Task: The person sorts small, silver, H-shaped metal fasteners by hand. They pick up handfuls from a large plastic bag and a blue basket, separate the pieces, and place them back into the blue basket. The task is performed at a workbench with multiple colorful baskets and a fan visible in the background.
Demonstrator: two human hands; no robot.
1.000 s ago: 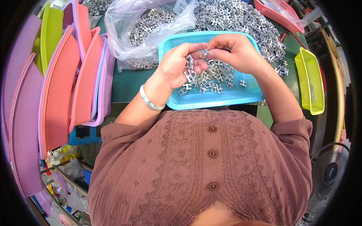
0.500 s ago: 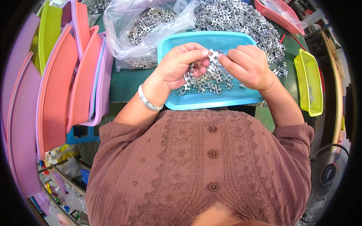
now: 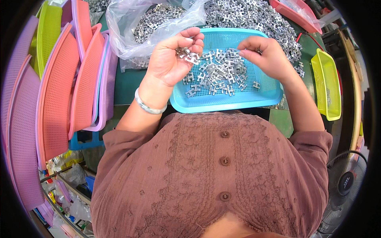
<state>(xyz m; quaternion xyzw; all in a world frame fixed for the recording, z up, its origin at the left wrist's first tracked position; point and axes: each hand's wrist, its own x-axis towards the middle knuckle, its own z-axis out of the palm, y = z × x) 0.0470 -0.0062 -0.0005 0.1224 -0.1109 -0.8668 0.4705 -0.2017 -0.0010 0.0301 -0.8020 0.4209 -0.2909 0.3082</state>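
My left hand point(image 3: 166, 61) is raised palm up over the left rim of a light blue perforated plastic basket point(image 3: 228, 106). Its curled fingers hold a few small silvery H-shaped metal pieces point(image 3: 191, 58) in the palm. Over the basket's right side, my right hand point(image 3: 266, 57) has thumb and fingers pinched together; whatever may be between them is too small or hidden to make out. Below and between both hands lies a loose heap of the same metal pieces point(image 3: 225, 73) on the basket floor, with a single piece point(image 3: 256, 85) apart at the right.
Behind the basket is a large pile of metal pieces point(image 3: 254, 20), beside a clear plastic bag point(image 3: 119, 35) holding more. A yellow-green basket point(image 3: 328, 85) stands right, a pink one point(image 3: 301, 18) far right. Stacked coloured baskets point(image 3: 59, 95) crowd the left; a fan point(image 3: 346, 184) stands lower right.
My hands, together over the basket at a metal piece, have moved apart. The left went left and turned palm up; the right shifted slightly right. More of the heap shows.
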